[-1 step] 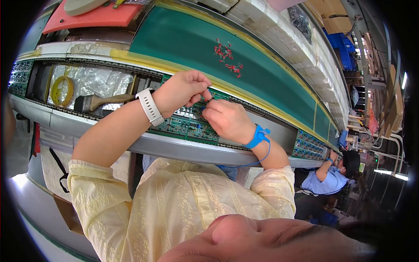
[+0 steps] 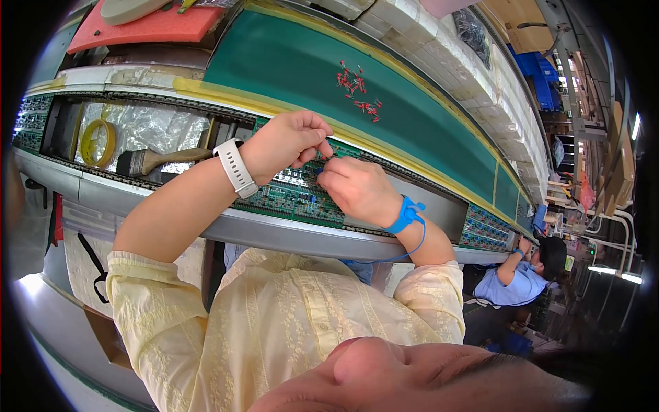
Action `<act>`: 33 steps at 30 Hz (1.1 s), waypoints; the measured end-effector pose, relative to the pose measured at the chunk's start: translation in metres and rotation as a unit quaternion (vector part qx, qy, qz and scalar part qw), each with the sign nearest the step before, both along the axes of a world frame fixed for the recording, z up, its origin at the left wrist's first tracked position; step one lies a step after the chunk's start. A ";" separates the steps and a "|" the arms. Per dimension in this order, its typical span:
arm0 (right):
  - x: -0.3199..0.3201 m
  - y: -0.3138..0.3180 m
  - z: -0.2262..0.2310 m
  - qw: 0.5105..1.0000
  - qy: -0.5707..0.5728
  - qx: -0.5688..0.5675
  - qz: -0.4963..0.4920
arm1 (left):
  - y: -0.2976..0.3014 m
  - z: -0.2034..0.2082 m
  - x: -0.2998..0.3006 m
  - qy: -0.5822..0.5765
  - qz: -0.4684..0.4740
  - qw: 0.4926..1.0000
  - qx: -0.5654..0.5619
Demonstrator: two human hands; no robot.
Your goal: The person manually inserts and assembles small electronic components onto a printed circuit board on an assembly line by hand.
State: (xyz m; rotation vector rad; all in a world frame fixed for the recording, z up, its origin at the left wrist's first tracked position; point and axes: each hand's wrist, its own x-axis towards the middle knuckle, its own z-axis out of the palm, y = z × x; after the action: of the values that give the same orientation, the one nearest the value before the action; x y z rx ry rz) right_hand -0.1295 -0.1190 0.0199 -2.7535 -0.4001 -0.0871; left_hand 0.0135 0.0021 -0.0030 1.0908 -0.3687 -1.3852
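A green circuit board point(image 2: 295, 196) crowded with small parts lies in the rail track below my hands. My left hand point(image 2: 295, 141), with a white watch at the wrist, is over the board's far edge, its thumb and forefinger pinched together. Close beside it, my right hand point(image 2: 357, 187), wearing a blue wrist strap point(image 2: 406, 214), is low over the board with its fingers closed. Whatever the fingertips hold is too small or hidden to name. Past the hands, small red components point(image 2: 351, 81) with thin wire leads lie in two loose groups on the green mat point(image 2: 288, 62).
Left of the board, a brush point(image 2: 158, 159) and a yellow tape roll point(image 2: 98, 143) lie on clear plastic in the track. More circuit boards point(image 2: 491, 230) stand farther right. A red foam sheet point(image 2: 141, 31) is at the far left. A co-worker point(image 2: 515, 275) sits at the right.
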 end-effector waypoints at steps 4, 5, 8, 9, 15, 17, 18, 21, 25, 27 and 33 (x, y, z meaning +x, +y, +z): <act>-0.001 0.001 0.001 1.000 0.011 0.001 -0.006 | 0.000 0.000 0.000 0.001 0.001 1.000 0.003; -0.001 0.001 0.001 1.000 0.012 0.007 -0.008 | 0.000 0.000 0.000 0.003 0.000 1.000 0.001; 0.000 0.000 0.001 1.000 0.018 0.016 -0.010 | 0.000 -0.001 0.000 0.006 0.000 1.000 -0.003; 0.000 0.000 0.001 1.000 0.023 0.019 -0.010 | 0.000 0.000 0.000 0.006 0.000 1.000 -0.003; 0.000 0.000 0.001 0.999 0.026 0.034 -0.007 | 0.000 -0.001 -0.001 -0.006 -0.008 1.000 0.004; 0.000 0.002 -0.003 0.999 0.020 0.033 -0.009 | 0.000 -0.002 0.000 0.001 -0.002 1.000 -0.002; -0.001 0.002 -0.005 0.999 0.014 0.031 -0.011 | 0.000 -0.001 0.000 0.001 -0.002 1.000 -0.002; 0.000 0.004 0.001 0.999 0.027 0.013 -0.027 | 0.000 -0.001 -0.001 0.001 -0.002 1.000 0.001; -0.002 0.006 0.003 0.998 0.043 0.015 -0.049 | 0.000 -0.001 -0.001 -0.001 -0.003 1.000 -0.001; -0.002 0.007 0.006 0.996 0.055 0.023 -0.059 | 0.000 -0.001 -0.001 -0.002 -0.004 1.000 0.000; -0.003 0.007 0.006 0.993 0.074 0.036 -0.080 | 0.001 0.002 -0.001 0.001 0.003 1.000 -0.001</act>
State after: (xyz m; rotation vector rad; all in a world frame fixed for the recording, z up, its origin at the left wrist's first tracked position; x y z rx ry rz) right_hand -0.1322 -0.1118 0.0261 -2.6950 -0.1351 0.0605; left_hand 0.0129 0.0031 -0.0015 1.0887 -0.3649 -1.3798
